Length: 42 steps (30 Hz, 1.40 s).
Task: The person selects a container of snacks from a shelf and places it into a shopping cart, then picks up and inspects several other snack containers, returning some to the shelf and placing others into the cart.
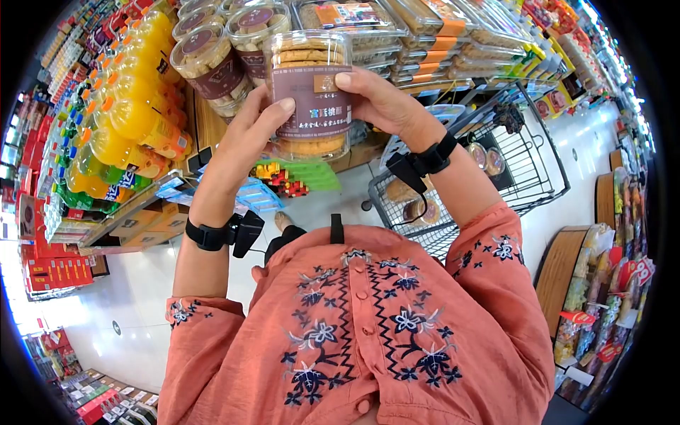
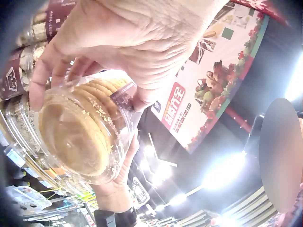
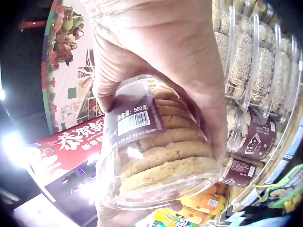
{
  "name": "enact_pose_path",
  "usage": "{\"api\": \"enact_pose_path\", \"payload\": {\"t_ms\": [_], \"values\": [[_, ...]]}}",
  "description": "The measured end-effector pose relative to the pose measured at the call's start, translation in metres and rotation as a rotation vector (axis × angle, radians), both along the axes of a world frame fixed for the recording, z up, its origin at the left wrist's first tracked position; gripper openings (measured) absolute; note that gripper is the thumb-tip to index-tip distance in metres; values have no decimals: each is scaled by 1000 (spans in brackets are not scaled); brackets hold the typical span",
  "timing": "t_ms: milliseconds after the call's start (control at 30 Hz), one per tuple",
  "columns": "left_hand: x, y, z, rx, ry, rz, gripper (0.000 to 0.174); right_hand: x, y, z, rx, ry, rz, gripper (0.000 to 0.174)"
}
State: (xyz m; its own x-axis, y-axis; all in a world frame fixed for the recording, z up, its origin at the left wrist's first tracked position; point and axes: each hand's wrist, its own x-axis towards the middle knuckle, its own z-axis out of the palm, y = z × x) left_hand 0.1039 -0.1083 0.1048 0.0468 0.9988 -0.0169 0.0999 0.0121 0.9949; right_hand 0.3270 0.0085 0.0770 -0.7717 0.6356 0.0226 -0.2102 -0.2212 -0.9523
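Note:
A clear plastic tub of round cookies (image 1: 312, 95) with a purple-brown wrap label is held up before the display, its label facing the head camera. My left hand (image 1: 249, 131) grips its left side, thumb lying on the label. From the other side my right hand (image 1: 379, 99) grips it, with the thumb near the label's upper right. The left wrist view shows fingers wrapped round the tub and cookies stacked at its clear end (image 2: 73, 137). In the right wrist view a barcode (image 3: 134, 122) shows on the label. Most fingers are hidden behind the tub in the head view.
Similar tubs (image 1: 205, 60) stand on the display ahead, beside stacked clear pastry boxes (image 1: 347, 21). Orange drink bottles (image 1: 142, 78) fill the left. A wire shopping cart (image 1: 528, 170) holding several packages stands at the right. Farther right is a wood-sided snack bin (image 1: 563, 273).

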Motion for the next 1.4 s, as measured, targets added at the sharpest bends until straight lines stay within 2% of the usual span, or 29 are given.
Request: {"api": "enact_pose_path", "payload": {"t_ms": [300,400,600,700,1400], "values": [[-7,-2,1,-61,78,12,71,-3,-4,6,1,-11,5,83],[-8,-1,0,-61,66,32,80,-4,-6,8,7,-23,-6,83],[-9,-2,0,-78,66,24,81,-4,-5,5,10,-28,-8,83],[-10,-2,0,-71,92,20,72,-4,-5,5,12,-21,-1,83],[-16,-8,-4,-116,84,46,76,-12,-8,-1,-23,-36,2,77]]}}
